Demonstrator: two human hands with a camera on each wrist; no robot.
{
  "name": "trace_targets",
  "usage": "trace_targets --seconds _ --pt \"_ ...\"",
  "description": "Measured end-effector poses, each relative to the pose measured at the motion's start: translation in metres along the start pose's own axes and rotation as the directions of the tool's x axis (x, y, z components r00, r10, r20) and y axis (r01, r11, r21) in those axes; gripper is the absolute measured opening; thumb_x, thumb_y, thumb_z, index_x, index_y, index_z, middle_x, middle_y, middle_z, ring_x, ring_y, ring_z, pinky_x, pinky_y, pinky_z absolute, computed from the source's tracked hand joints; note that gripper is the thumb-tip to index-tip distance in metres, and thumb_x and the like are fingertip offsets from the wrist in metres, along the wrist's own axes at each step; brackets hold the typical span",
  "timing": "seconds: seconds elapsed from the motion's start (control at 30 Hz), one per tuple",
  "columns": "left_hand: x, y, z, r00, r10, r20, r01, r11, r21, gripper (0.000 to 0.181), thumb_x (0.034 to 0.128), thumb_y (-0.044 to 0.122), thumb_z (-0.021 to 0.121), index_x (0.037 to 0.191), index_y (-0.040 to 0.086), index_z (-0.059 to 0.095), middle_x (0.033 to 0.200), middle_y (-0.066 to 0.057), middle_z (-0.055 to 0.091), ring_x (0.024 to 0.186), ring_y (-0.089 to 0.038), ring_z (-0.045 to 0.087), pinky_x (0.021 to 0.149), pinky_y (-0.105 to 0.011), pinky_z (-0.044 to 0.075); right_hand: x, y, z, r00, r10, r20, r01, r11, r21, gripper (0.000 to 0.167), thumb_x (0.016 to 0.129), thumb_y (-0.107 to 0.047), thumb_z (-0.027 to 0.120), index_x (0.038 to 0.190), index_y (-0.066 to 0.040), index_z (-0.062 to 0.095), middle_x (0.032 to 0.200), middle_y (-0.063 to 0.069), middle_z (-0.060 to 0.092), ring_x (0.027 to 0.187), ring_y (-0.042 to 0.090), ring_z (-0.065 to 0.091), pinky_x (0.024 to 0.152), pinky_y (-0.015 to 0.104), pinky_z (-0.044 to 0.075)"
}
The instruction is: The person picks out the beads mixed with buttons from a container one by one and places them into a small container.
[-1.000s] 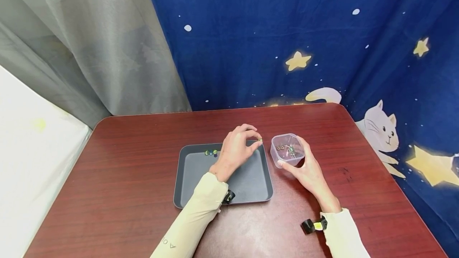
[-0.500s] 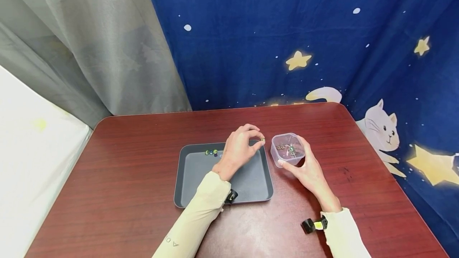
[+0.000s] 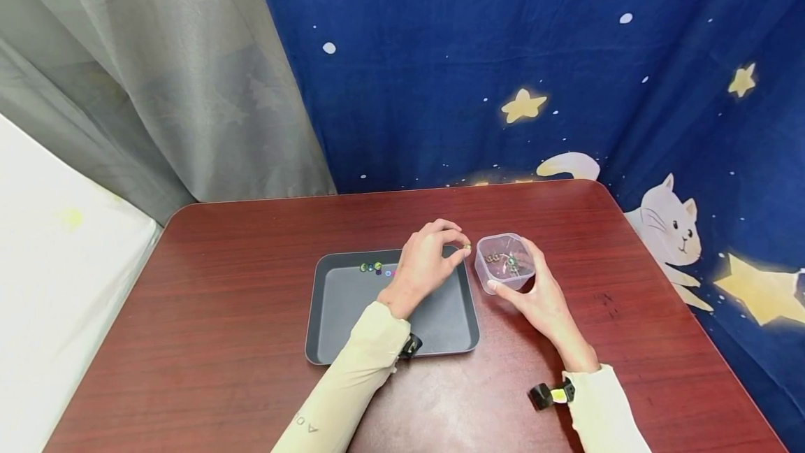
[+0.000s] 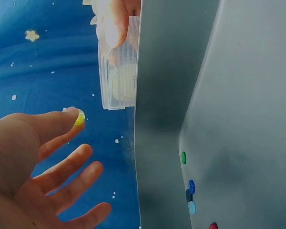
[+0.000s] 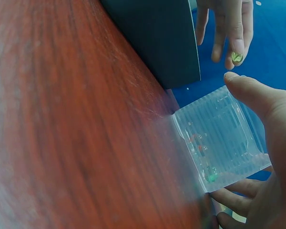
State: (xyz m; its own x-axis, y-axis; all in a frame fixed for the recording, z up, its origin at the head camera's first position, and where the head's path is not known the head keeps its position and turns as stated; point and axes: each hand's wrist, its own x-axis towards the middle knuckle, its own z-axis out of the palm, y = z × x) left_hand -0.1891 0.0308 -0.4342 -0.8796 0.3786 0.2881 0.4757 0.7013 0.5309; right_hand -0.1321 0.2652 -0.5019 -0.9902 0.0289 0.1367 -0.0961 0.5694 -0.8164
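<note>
My left hand (image 3: 420,264) pinches a yellow-green marble (image 5: 237,57) between thumb and index finger, the other fingers spread apart. It hangs over the right rim of a dark grey tray (image 3: 346,313), just left of a clear square plastic container (image 5: 219,138). My right hand (image 3: 539,296) grips that container with thumb and fingers on opposite sides. Several small marbles, including a green one (image 5: 211,175), lie inside it. Along the tray's far side sit green-yellow marbles (image 3: 377,266). Other small coloured round pieces, such as a blue one (image 4: 191,186), show in the left wrist view.
The tray and container stand on a reddish-brown wooden table (image 3: 239,285). A blue star-patterned curtain (image 3: 428,89) and a grey curtain (image 3: 157,75) hang behind the table's far edge. White cloth (image 3: 56,250) lies to the left.
My left hand has moved a little to the right with the marble, closer to the container. A bluish and a pinkish piece in the tray have come into sight. My right hand stays put.
</note>
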Motion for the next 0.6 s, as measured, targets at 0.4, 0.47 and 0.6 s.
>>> trace_targets --seconds 0.4,0.47,0.6 --pt "0.0012 0.0028 0.003 1.0 0.013 0.009 -0.013 1.0 -0.001 0.012 0.0933 0.031 0.08 0.104 0.026 0.081 0.118 0.008 0.072 0.109 -0.015 0.068 0.089 -0.035 0.057 -0.0003 0.0002 0.0007 1.0 -0.009 0.0 0.009 1.0 0.001 0.105 0.082 -0.033 0.089 0.164 -0.024 0.024 0.157 0.014 0.045 0.138 0.037 0.049 0.114 0.063 0.038" --pt "0.0014 0.0035 0.0034 1.0 0.012 0.015 -0.012 1.0 -0.006 0.013 0.0934 0.031 0.079 0.105 0.026 0.081 0.119 0.007 0.072 0.11 -0.015 0.068 0.09 -0.035 0.057 -0.0002 0.0002 0.0006 1.0 -0.011 0.0 0.011 1.0 0.004 0.105 0.082 -0.032 0.089 0.164 -0.023 0.025 0.157 0.014 0.045 0.138 0.037 0.049 0.114 0.063 0.038" --pt "0.0017 0.0055 0.0045 0.999 0.012 0.033 -0.011 1.0 -0.01 0.015 0.0936 0.031 0.079 0.107 0.026 0.081 0.12 0.007 0.071 0.111 -0.015 0.067 0.093 -0.035 0.056 0.0002 0.0002 0.0002 1.0 -0.014 -0.002 0.014 1.0 0.006 0.103 0.083 -0.031 0.089 0.164 -0.023 0.025 0.157 0.015 0.045 0.137 0.037 0.049 0.113 0.063 0.038"
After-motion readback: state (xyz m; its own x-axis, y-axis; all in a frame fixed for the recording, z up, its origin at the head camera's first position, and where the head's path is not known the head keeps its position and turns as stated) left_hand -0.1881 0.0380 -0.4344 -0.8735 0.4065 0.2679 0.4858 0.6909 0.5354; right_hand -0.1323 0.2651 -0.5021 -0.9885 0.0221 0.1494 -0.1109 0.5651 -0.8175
